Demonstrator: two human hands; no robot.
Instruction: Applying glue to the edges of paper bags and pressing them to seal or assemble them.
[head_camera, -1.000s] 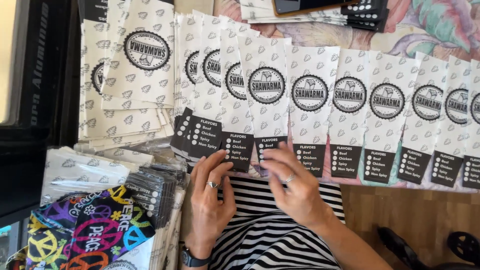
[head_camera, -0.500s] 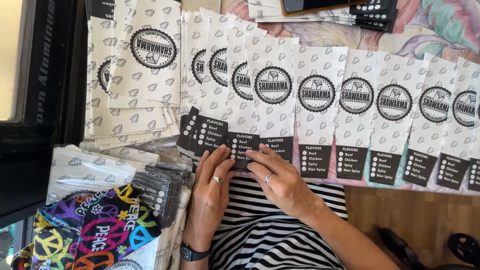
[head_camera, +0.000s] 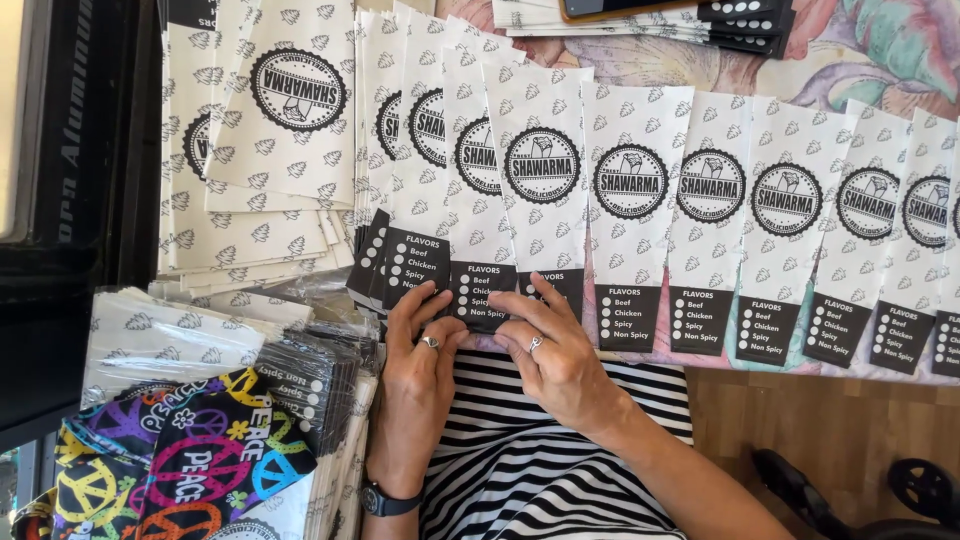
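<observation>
Seen from above, a person's two hands work at the near edge of a surface covered by a floral cloth (head_camera: 850, 60), where long white paper sleeves with a round black emblem and a black checklist end lie fanned in an overlapping row (head_camera: 790, 260), each offset so its printed end stays visible. The left hand (head_camera: 418, 372), wearing a ring and a wristwatch, and the right hand (head_camera: 553, 352), also ringed, meet on the black end of one paper sleeve (head_camera: 484, 292); the fingers (head_camera: 520, 305) lie spread and flat, pressing it down, clamped on nothing. A looser stack of sleeves (head_camera: 265, 140) sits to the left, above a plastic-wrapped bundle (head_camera: 170, 335) and a peace-sign fabric (head_camera: 185, 460).
</observation>
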